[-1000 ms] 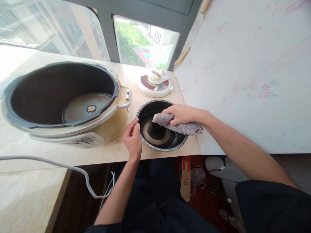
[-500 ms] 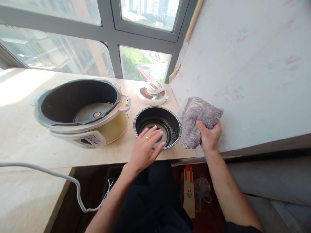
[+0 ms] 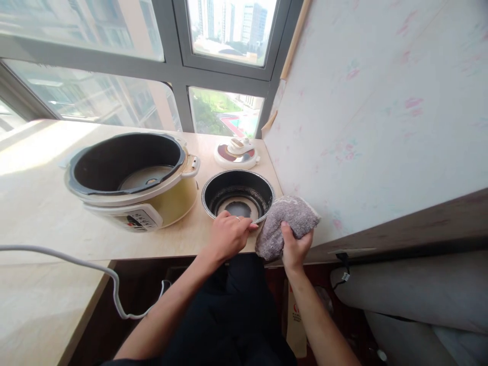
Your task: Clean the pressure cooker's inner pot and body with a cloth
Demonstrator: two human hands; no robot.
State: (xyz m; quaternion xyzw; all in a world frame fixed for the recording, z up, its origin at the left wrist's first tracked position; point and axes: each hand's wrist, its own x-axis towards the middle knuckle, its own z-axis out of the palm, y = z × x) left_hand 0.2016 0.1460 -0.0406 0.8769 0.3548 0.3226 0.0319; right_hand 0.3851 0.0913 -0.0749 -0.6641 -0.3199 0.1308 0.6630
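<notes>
A black inner pot (image 3: 263, 195) stands upright on the light countertop, its inside worn and pale at the bottom. My left hand (image 3: 231, 235) is closed over the pot's near rim, fingers curled around the edge. In my right hand (image 3: 296, 249) is a grey fluffy cloth (image 3: 285, 223), bunched up, thumb on top. The cloth is beside the pot's right side; whether it touches the wall of the pot I cannot tell. To the left sits the cream electric pressure cooker body (image 3: 177, 198), lidless, its dark cavity facing up. Behind the pot lies its white lid (image 3: 237, 152).
A grey cord (image 3: 114, 282) hangs over the front of the countertop (image 3: 46, 218). Windows (image 3: 224, 109) close off the back and a flowered wall (image 3: 362, 127) the right. Below, a paper bag (image 3: 296, 325) stands on the floor near a grey cushioned piece (image 3: 412, 290).
My left hand has gone from spread above the pot to closed on its near rim. My right hand has brought the cloth left and down, closer to the pot. The view has shifted slightly.
</notes>
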